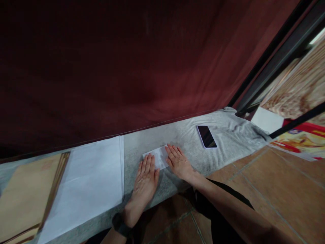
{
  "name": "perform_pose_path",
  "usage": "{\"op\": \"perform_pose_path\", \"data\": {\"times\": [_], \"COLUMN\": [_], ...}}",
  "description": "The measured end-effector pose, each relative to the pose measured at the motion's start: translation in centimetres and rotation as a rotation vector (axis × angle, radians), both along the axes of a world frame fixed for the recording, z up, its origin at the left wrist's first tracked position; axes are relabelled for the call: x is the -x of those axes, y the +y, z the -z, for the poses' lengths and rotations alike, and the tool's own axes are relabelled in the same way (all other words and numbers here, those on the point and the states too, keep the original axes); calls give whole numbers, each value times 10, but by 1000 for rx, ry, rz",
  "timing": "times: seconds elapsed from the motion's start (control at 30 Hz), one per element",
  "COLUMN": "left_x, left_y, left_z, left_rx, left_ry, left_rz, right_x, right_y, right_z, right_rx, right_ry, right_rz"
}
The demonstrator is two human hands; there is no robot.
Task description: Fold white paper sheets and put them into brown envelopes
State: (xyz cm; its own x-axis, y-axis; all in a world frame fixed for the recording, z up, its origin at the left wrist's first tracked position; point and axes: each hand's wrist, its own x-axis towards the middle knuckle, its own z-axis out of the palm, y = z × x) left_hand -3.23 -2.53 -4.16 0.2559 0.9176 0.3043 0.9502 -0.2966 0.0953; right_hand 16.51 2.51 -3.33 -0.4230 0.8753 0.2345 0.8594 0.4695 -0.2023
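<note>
My left hand lies flat with its fingers stretched out on a grey cloth-covered surface, fingertips on the near edge of a small white folded sheet. My right hand also lies flat and open, its fingers pressing on the right end of the same white sheet. A dark band sits on my left wrist. Neither hand holds anything.
A black phone lies face up on the grey cloth to the right of my hands. A stack of white sheets lies to the left, and a pile of brown envelopes beyond it. A dark red curtain hangs behind. Tiled floor at right.
</note>
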Motion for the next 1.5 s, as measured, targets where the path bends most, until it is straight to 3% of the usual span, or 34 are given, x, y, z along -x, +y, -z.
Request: {"op": "perform_pose_path", "data": {"times": [0.1, 0.2, 0.43, 0.77, 0.93, 1.03, 1.23, 1.5], "left_x": [-12, -15, -15, -27, -21, -20, -25, -23], "left_y": [-9, -14, -18, -22, -31, -35, -18, -3], "left_z": [5, 12, 17, 6, 7, 8, -2, -5], "left_rx": [-32, -56, 0, 31, 36, 17, 32, 120], "left_ry": [-21, -29, -12, 25, 40, 13, -32, 88], "left_rz": [73, 88, 6, -142, -186, -189, -184, -216], "right_x": [7, 12, 7, -17, -28, -23, 3, 11], "right_y": [-10, -17, -21, -28, -27, -25, -24, -25], "right_z": [2, 6, 13, 20, 13, 4, 0, 7], "right_rx": [4, 26, -11, -95, -63, -38, -33, -24], "right_ry": [12, 19, 36, 50, 53, 72, 99, 24], "right_rz": [-139, -177, -77, 42, 94, 41, -154, -85]}}
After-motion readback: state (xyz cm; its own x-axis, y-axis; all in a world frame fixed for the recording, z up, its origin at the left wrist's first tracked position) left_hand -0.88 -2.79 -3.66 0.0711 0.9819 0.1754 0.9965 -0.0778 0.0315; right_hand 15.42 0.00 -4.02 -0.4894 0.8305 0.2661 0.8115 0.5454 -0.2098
